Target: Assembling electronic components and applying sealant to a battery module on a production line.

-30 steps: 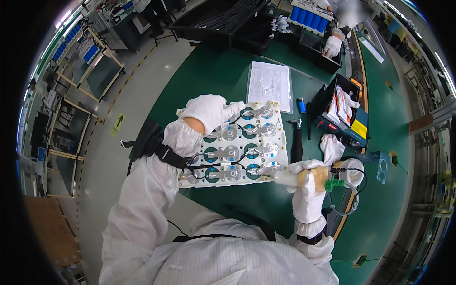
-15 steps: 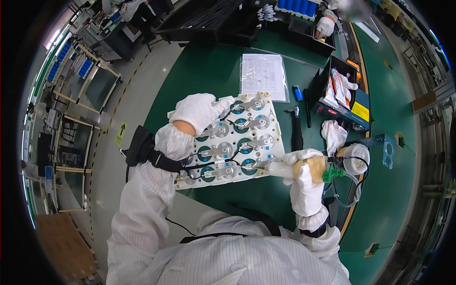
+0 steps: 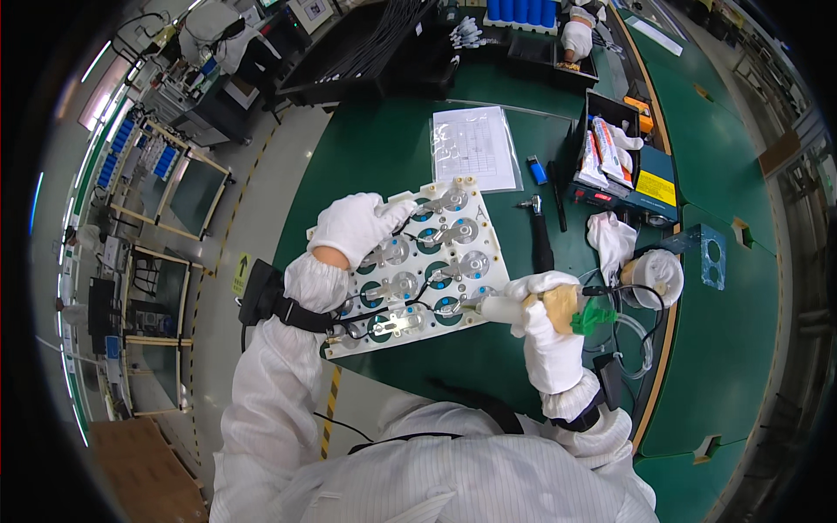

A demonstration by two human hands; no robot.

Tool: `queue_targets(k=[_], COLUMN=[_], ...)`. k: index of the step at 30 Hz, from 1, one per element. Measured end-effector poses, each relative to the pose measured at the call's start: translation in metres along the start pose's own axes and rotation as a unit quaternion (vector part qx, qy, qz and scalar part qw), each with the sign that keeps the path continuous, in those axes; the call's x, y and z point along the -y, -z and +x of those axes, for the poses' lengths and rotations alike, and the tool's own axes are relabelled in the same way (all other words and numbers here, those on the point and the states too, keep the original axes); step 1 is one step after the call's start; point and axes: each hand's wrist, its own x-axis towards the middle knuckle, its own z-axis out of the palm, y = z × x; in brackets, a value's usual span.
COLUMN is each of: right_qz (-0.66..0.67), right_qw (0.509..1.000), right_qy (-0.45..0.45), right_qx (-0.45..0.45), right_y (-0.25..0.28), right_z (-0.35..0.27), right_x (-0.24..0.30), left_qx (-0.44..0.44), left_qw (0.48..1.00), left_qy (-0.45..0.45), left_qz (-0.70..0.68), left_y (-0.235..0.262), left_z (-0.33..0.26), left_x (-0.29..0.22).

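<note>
A white plate (image 3: 417, 277) lies slightly tilted on the green table, bearing rows of clear round discs, green circles and blue dots. Thin black wires (image 3: 430, 285) run across it. My left hand (image 3: 356, 228), in a white glove, rests on its upper left part, fingers bent and closed. What those fingers grip is hidden. My right hand (image 3: 551, 327), also gloved, is wrapped round a pale dispensing syringe (image 3: 503, 310) with a tan wrap and a green rear fitting (image 3: 593, 315). Its tip points left, at the plate's lower right edge; whether it touches is too small to tell.
A sleeved paper sheet (image 3: 475, 148) lies beyond the plate. Right of it are a blue cylinder (image 3: 537, 170), a black-handled tool (image 3: 541, 235), a black bin of tubes (image 3: 610, 144), a white cloth (image 3: 610, 242) and a tub (image 3: 654, 279). Another person's gloved hand (image 3: 577, 37) reaches into a far bin.
The whole view has turned a little, so the table and plate sit at a different slant. Both hands stay about where they were on the plate; the syringe remains in my right hand.
</note>
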Motion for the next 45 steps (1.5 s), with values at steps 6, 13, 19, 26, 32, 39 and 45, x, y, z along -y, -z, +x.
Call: queue_targets(k=[6,13,19,26,32,39,45], right_qz=[0.036,0.02,0.013,-0.014,-0.113,-0.025,-0.037], right_qw=[0.999,0.99,0.995,0.998,0.988,0.997,0.996], right_qy=[0.009,0.128,0.094,0.055,0.078,0.03,0.043], right_qx=[0.031,0.05,-0.018,0.037,0.068,0.063,0.065], right_y=[0.004,0.013,-0.01,-0.03,-0.037,-0.032,-0.033], right_z=[-0.007,-0.008,0.034,0.051,0.047,0.044,0.043], right_x=[0.001,0.012,0.071,0.059,0.049,0.044,0.047], left_qx=[-0.028,-0.117,-0.22,-0.245,-0.223,-0.265,-0.26], left_qw=[1.0,0.992,0.969,0.959,0.966,0.956,0.958], left_qy=[-0.005,-0.036,-0.111,-0.13,-0.121,-0.126,-0.12], left_qz=[-0.003,-0.022,-0.001,-0.06,-0.051,-0.03,-0.031], left_y=[0.002,0.018,0.014,0.014,0.013,0.008,0.007], left_z=[-0.009,-0.053,-0.092,-0.117,-0.125,-0.128,-0.13], left_x=[-0.004,-0.025,-0.025,-0.031,-0.032,-0.034,-0.034])
